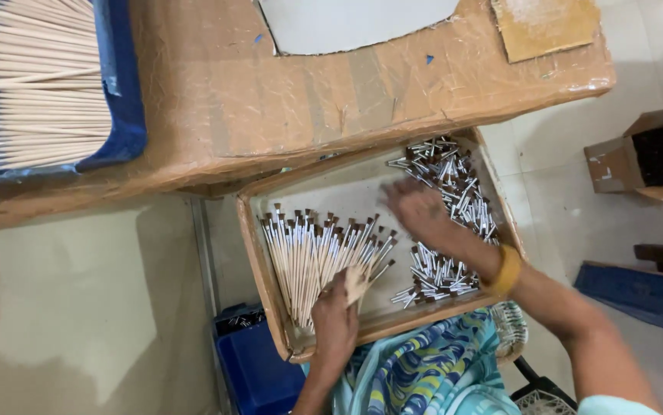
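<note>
A shallow cardboard tray (258,253) was seen resting on the person's lap, under the edge of a tabletop (216,107) wrapped in brown paper. In its left half a fanned bundle of assembled brushes (308,257) was lying, the long axes running roughly away from the person, the dark bristle tips and metal ferrules pointed toward the tabletop and the pale wooden handles converging near the left hand (337,311). A few of those handles were clamped loosely in that hand, fingers curled around them. The right hand (417,209) was blurred over a loose heap of short ferrule heads (454,223) in the tray's right half; whether anything was pinched there could not be told, so its state was left undecided.

Trouble was judged likely from the tray's tilt and narrow perch: a jolt could have sent the heads sliding into the brushes or over the rim. The fan could also have been scattered if the held handles were tugged sideways. A blue crate (127,92) of bare sticks was seen on the tabletop, well apart.
</note>
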